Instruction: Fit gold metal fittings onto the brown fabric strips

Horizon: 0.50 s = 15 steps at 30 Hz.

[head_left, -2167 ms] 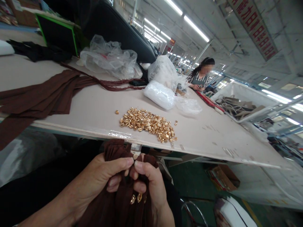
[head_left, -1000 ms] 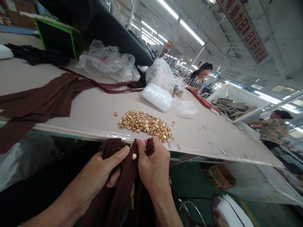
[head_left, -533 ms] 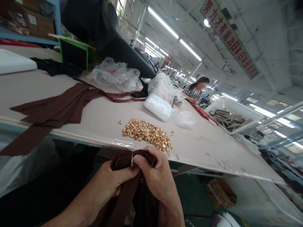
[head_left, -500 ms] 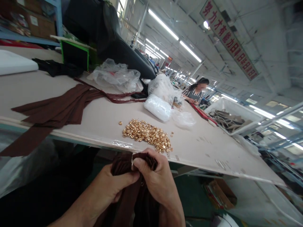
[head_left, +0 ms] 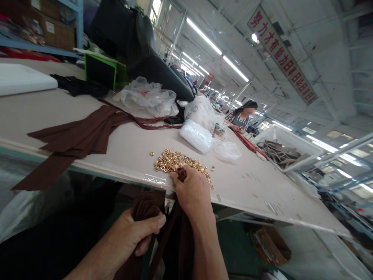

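My left hand [head_left: 131, 233] is closed, thumb on top, around a gathered bundle of dark brown fabric strips [head_left: 145, 205] below the table edge. My right hand [head_left: 194, 192] reaches over that edge, its fingers curled round the bunched end of more brown strips [head_left: 181, 174]. Their lengths hang down beside the right forearm. Right at these fingertips lies a pile of small shiny gold metal pieces [head_left: 167, 158], partly covered by the hand. Whether the fingers also touch a gold piece, I cannot tell.
On the table [head_left: 131, 155], flat brown strips [head_left: 78, 134] overhang the front edge at left. Clear plastic bags [head_left: 148, 97] and a white plastic-wrapped packet [head_left: 196, 136] lie behind the pile. A white bin [head_left: 287, 136] holds grey-brown strips. Another person [head_left: 240, 116] sits beyond.
My hands were together on one brown bundle and have moved apart. The right has risen to the gold pile with brown strips in it; the left stays low with the rest.
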Tool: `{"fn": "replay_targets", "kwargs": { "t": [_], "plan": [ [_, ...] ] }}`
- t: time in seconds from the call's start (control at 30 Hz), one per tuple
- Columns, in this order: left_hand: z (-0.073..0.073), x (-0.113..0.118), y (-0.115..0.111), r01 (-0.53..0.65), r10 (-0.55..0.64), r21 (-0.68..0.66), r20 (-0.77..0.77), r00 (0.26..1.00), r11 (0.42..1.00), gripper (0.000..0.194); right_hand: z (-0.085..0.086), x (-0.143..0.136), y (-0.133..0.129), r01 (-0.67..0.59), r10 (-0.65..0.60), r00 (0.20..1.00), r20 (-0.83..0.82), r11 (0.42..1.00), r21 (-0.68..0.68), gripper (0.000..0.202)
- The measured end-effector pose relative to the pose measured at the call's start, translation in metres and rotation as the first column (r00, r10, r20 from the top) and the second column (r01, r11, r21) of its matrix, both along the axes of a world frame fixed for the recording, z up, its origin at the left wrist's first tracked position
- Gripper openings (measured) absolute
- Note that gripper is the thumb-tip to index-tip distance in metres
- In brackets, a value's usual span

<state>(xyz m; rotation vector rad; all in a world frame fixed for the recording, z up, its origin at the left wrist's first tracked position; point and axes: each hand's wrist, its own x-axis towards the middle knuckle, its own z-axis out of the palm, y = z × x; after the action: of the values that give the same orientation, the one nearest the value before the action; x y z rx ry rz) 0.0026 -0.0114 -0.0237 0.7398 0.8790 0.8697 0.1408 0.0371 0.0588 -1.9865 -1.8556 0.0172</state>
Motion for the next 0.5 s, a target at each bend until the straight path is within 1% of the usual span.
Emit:
{"fn": "replay_targets", "kwargs": {
  "t": [0.07, 0.13, 0.23, 0.3, 0.33, 0.4, 0.47, 0.5],
  "plan": [
    [0.0, -0.001, 0.0, 0.005, -0.006, -0.004, -0.01, 1.0, 1.0, 0.037, 0.004, -0.001, 0.002, -0.001, 0.003, 0.999, 0.045, 0.999, -0.044, 0.015],
    [0.001, -0.002, 0.001, 0.018, -0.018, 0.01, 0.003, 1.0, 1.0, 0.036, 0.006, -0.001, 0.003, -0.007, 0.011, 0.997, 0.07, 0.998, -0.056, 0.017],
    [-0.001, -0.001, 0.002, 0.022, -0.024, 0.035, 0.056, 0.998, 0.999, 0.035, 0.005, 0.0, 0.003, -0.013, 0.016, 0.996, 0.09, 0.999, -0.034, 0.015],
    [-0.004, 0.0, 0.002, 0.006, -0.008, 0.025, 0.068, 0.998, 1.0, 0.035, 0.002, 0.001, -0.001, -0.025, 0.024, 0.998, 0.054, 1.0, 0.009, 0.011],
    [-0.005, 0.0, 0.002, -0.001, 0.0, 0.014, 0.061, 0.998, 1.0, 0.036, 0.001, 0.003, -0.005, -0.029, 0.029, 1.0, 0.006, 0.999, 0.043, 0.009],
    [-0.006, 0.0, 0.002, -0.003, 0.003, -0.004, 0.037, 0.999, 1.0, 0.036, -0.003, 0.006, -0.018, -0.031, 0.048, 0.987, -0.155, 0.994, 0.108, 0.006],
    [-0.006, 0.0, 0.003, -0.016, 0.016, -0.009, 0.017, 1.0, 1.0, 0.032, -0.007, 0.009, -0.037, -0.032, 0.075, 0.925, -0.373, 0.992, 0.119, 0.01],
    [-0.005, 0.0, 0.003, -0.023, 0.023, -0.007, 0.009, 1.0, 1.0, 0.03, -0.01, 0.009, -0.047, -0.039, 0.077, 0.871, -0.486, 0.995, 0.088, 0.015]
  ]
}}
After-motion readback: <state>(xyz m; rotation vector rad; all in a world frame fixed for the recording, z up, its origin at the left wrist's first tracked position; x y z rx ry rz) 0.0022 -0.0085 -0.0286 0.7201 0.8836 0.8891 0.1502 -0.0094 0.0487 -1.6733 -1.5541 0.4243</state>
